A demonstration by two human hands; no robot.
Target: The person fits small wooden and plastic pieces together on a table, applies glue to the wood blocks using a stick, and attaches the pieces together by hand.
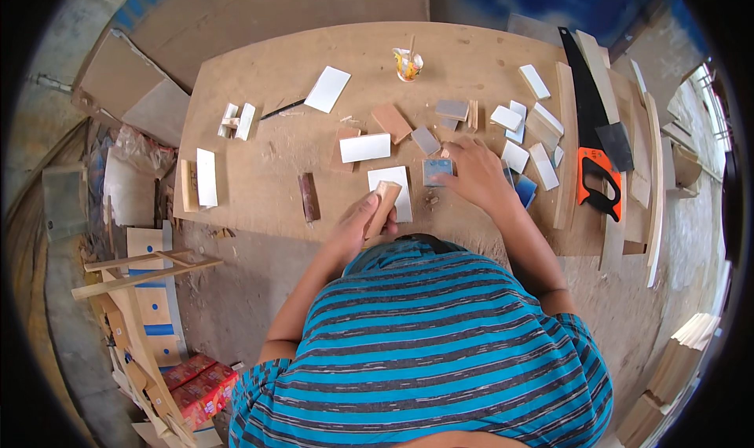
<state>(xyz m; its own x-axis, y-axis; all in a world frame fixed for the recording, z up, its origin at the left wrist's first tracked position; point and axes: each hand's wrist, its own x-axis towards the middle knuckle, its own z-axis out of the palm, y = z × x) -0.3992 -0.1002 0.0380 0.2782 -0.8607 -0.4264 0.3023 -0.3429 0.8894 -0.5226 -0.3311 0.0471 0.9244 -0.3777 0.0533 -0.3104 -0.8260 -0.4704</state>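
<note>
My left hand (pixel 363 222) is closed around a small wooden block (pixel 384 201), held tilted near the table's front edge. Beneath it lies a white rectangular panel (pixel 403 182), partly hidden. My right hand (pixel 481 175) reaches over the table with thumb and fingers apart. Its thumb rests at the edge of a blue-grey rectangular piece (pixel 434 168), and its fingertips are by a grey block (pixel 426 140). A white-faced strip (pixel 365 147) lies over a brown wood piece (pixel 343 164), with another brown piece (pixel 390 123) just beyond.
On the wooden table (pixel 267 79) stand a decorated cup (pixel 407 66) with a stick in it and several white blocks (pixel 542 165) at right. A handsaw (pixel 594 161) with an orange handle lies along the right edge. A dark brown strip (pixel 309 197) sits left of my left hand.
</note>
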